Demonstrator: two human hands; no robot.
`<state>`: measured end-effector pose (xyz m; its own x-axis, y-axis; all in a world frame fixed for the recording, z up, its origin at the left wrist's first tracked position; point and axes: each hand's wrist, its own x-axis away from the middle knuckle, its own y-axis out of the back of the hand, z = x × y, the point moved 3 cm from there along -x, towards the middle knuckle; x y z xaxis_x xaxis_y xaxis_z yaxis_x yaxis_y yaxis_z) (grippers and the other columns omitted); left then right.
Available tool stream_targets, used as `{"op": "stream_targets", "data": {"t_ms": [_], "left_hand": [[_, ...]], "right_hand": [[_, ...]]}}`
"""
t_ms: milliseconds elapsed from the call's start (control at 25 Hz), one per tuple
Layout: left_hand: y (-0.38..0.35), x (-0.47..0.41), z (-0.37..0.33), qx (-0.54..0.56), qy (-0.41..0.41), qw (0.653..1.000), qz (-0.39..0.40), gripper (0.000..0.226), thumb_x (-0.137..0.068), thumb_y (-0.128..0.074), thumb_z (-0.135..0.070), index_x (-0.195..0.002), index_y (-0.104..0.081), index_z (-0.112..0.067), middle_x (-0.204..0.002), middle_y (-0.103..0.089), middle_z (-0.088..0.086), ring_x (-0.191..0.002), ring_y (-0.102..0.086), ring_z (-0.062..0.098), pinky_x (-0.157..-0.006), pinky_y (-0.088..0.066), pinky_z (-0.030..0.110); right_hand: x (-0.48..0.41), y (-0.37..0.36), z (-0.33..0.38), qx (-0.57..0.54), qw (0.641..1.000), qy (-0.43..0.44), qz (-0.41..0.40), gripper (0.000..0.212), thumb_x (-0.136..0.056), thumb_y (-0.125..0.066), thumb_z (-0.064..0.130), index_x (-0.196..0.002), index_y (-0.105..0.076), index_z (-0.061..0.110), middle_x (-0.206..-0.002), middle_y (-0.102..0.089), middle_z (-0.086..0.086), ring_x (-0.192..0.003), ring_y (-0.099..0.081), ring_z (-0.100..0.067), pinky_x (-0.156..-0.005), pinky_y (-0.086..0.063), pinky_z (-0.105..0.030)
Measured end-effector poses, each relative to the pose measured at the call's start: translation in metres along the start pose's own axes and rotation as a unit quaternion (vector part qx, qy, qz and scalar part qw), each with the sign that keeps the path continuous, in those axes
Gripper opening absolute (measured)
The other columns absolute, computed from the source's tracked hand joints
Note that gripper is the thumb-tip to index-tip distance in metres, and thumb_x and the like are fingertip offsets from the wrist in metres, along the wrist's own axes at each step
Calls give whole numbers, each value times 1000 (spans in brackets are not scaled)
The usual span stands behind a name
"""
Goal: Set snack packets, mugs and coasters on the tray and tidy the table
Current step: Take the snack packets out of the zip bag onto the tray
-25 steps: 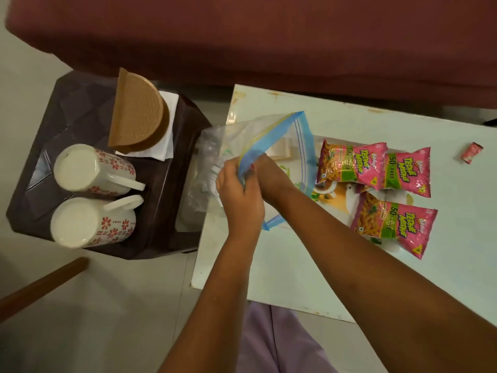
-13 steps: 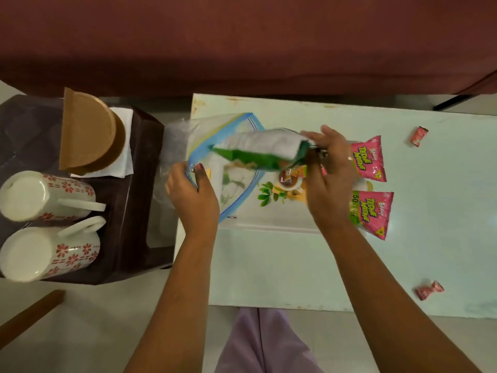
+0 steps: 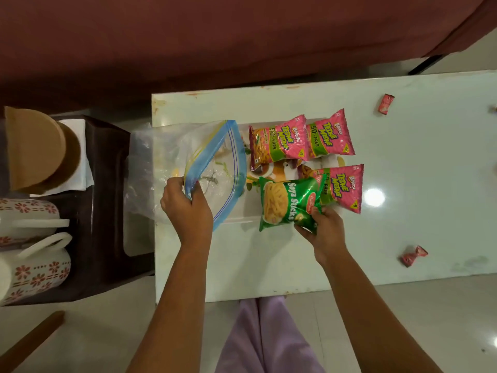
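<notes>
Beside the table [image 3: 403,184], a stool [image 3: 107,184] is occupied by mugs [image 3: 32,265] and coasters [image 3: 35,149]; on the table, a printed tray [image 3: 279,168] is partly covered by three pink packets [image 3: 279,142]. A zip bag [image 3: 172,162] is pinched at its blue rim by the left hand [image 3: 188,208]. A green packet [image 3: 287,203] is gripped at one corner by the right hand [image 3: 325,230], over the tray's near edge.
</notes>
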<state>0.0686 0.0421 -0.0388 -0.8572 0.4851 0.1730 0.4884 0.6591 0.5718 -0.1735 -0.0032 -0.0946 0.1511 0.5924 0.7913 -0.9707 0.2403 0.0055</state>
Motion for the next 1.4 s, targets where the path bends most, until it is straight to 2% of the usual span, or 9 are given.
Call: {"op": "stream_targets", "data": {"t_ms": [280,440,520,600,720,840,1080,1240,1400], "left_hand": [[-4,8,3,0,23,1000,5,16,-94,-52,-26,-101,-52,-11,-100,-52,3,-106,-54,33,-88,-50,52],[-9,11,2,-5,10,1000,1,21,-94,-52,-24,-102,-54,-5,-104,-58,15,-103,-54,35,-82,-49,44],[-11,11,2,-5,6,1000,3,22,-93,-53,-22,-103,-54,-3,-106,-58,17,-103,-54,35,-80,-47,40],[-12,12,3,-7,9,1000,-2,23,-93,-54,-21,-105,-55,-2,-107,-59,18,-103,-53,35,-80,-46,38],[-13,14,4,-9,15,1000,0,24,-93,-54,-22,-107,-54,-2,-108,-59,18,-105,-53,34,-83,-49,43],[-14,15,4,-6,21,1000,5,24,-93,-54,-23,-108,-54,-3,-109,-58,18,-106,-53,34,-86,-51,48],[-17,15,-1,-6,6,1000,-4,23,-93,-54,-23,-107,-55,-4,-108,-58,15,-107,-51,31,-83,-46,38],[-17,15,-6,-12,8,1000,-10,22,-92,-55,-24,-106,-55,-6,-108,-58,13,-108,-49,28,-82,-44,35],[-14,17,-17,7,-4,1000,-12,23,-92,-55,-25,-107,-55,-8,-108,-57,8,-108,-49,23,-81,-40,28]], "right_hand": [[-25,-20,0,-3,1000,2,-21,13,-95,-51,13,-83,-52,12,-113,-59,-15,-97,-62,-27,-61,-55,-34],[-35,-17,6,119,985,89,-90,11,-93,-54,20,-93,-52,8,-103,-59,-15,-98,-61,-32,-71,-58,-50],[-33,-15,11,189,965,135,-126,23,-92,-56,24,-103,-48,6,-105,-59,-16,-96,-61,-35,-78,-54,-54],[-26,-17,12,232,944,193,-135,31,-91,-56,29,-108,-42,6,-111,-57,-16,-96,-60,-36,-75,-53,-44],[-10,-19,8,364,875,278,-157,43,-89,-58,33,-121,-39,12,-122,-47,-13,-106,-51,-36,-72,-43,-38],[-5,-24,5,487,807,294,-161,54,-85,-62,36,-130,-38,17,-131,-40,-15,-118,-40,-37,-79,-50,-47],[-1,-37,12,559,746,322,-166,54,-86,-57,44,-132,-39,24,-136,-41,-10,-124,-37,-33,-90,-42,-47],[9,-61,16,447,825,343,-32,56,-83,-64,14,-133,-39,24,-134,-40,-11,-121,-39,-35,-94,-39,-45],[27,-91,11,472,793,366,117,80,-77,-61,-8,-137,-32,36,-139,-31,-4,-124,-38,-29,-94,-42,-38]]}}
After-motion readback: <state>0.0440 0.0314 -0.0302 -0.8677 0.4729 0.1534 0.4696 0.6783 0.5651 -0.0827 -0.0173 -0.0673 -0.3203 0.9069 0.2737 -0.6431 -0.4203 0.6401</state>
